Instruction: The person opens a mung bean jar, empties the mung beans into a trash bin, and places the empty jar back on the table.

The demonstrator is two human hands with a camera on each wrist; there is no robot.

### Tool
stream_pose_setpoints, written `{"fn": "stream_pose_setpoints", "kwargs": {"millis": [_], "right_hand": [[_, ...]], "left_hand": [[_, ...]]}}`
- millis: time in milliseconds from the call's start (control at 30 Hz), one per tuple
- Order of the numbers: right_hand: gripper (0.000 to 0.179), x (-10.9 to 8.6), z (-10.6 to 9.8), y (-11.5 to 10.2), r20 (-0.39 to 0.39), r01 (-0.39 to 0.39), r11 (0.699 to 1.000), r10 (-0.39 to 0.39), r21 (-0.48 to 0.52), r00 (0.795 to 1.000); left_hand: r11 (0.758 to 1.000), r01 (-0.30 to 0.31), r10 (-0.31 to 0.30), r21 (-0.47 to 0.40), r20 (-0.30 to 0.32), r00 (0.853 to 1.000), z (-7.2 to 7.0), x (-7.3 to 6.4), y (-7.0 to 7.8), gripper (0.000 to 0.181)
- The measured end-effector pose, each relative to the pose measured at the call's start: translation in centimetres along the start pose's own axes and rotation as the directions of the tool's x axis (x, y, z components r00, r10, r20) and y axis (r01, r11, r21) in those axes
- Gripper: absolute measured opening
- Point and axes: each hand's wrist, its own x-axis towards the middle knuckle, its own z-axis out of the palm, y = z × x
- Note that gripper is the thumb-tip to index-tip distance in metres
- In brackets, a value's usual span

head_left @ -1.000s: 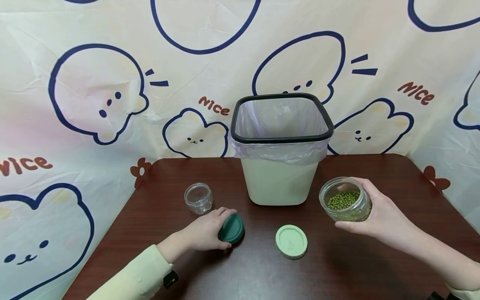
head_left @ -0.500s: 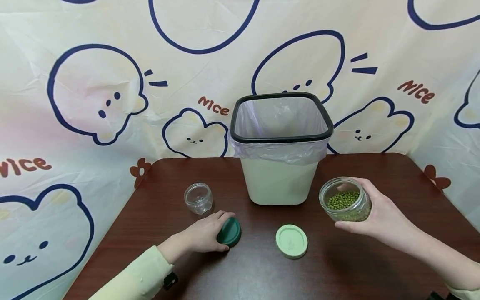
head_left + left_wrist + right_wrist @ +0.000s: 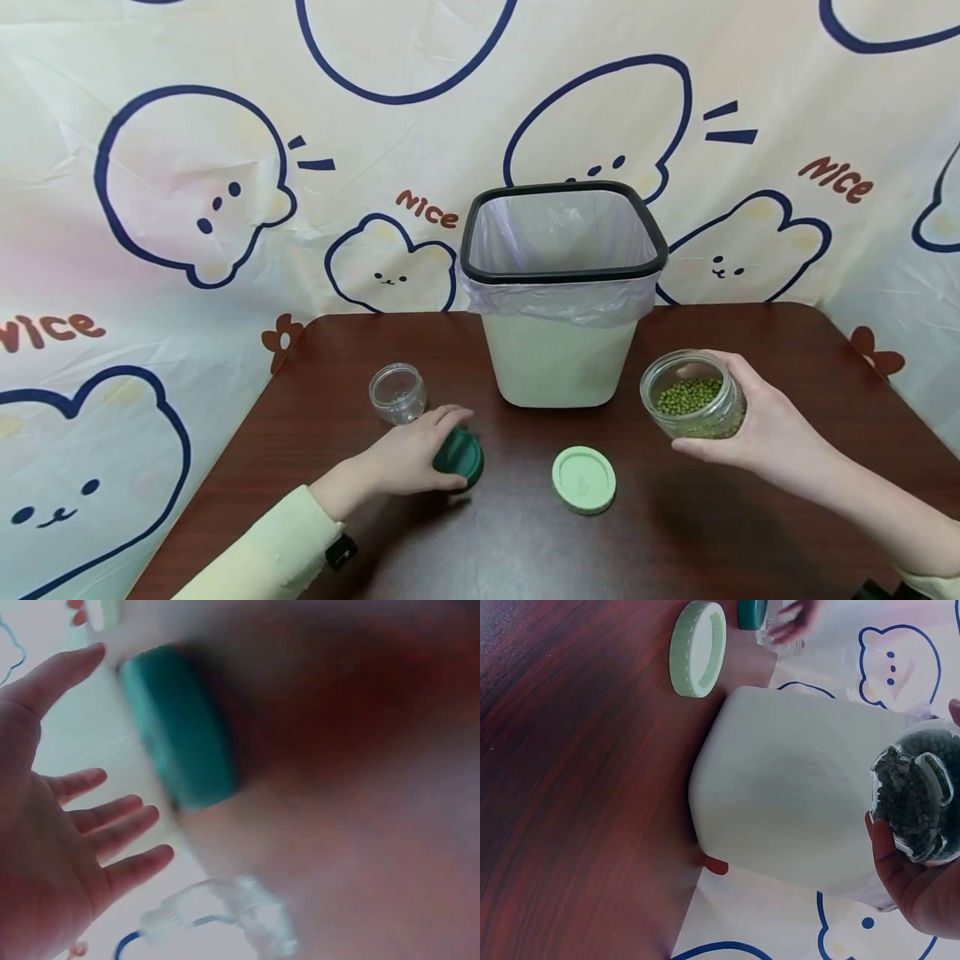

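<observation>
My left hand (image 3: 408,458) hovers over a dark green lid (image 3: 463,457) on the table. In the left wrist view its fingers are spread and apart from that lid (image 3: 180,731). Close behind the left hand stands a small clear jar (image 3: 397,393) without a lid. My right hand (image 3: 757,429) grips a glass jar (image 3: 723,408) round its side, raised and tilted with its mouth to the left. Green mung beans (image 3: 688,397) fill its lower part. The right wrist view shows the jar's base (image 3: 907,799), with beans pressed against the glass.
A pale green trash bin (image 3: 558,367) with a black rim and plastic liner stands at the back middle. In front of it lies a light green lid (image 3: 583,480). A patterned cloth (image 3: 225,350) hangs behind the brown table (image 3: 525,550).
The dark green lid slid slightly left with my left hand at first. Since then the left hand has risen a little off it. The right hand has kept the jar nearly still.
</observation>
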Motion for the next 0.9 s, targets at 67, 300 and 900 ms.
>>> {"fn": "stream_pose_setpoints", "kwargs": {"millis": [67, 300, 900], "right_hand": [[0.088, 0.0, -0.1, 0.0, -0.001, 0.001, 1.000, -0.001, 0.002, 1.000], [0.088, 0.1, -0.2, 0.0, -0.011, 0.011, 1.000, -0.011, 0.009, 1.000], [0.087, 0.2, -0.5, 0.3, -0.030, 0.015, 1.000, -0.015, 0.019, 0.999]], "left_hand": [[1.000, -0.006, 0.006, -0.015, -0.043, 0.999, -1.2, 0.1, 0.2, 0.082], [0.999, 0.020, -0.007, 0.046, -0.272, 0.962, -6.6, 0.6, 0.6, 0.079], [0.997, 0.045, -0.010, 0.070, -0.433, 0.901, -17.6, 8.1, 5.1, 0.084]]}}
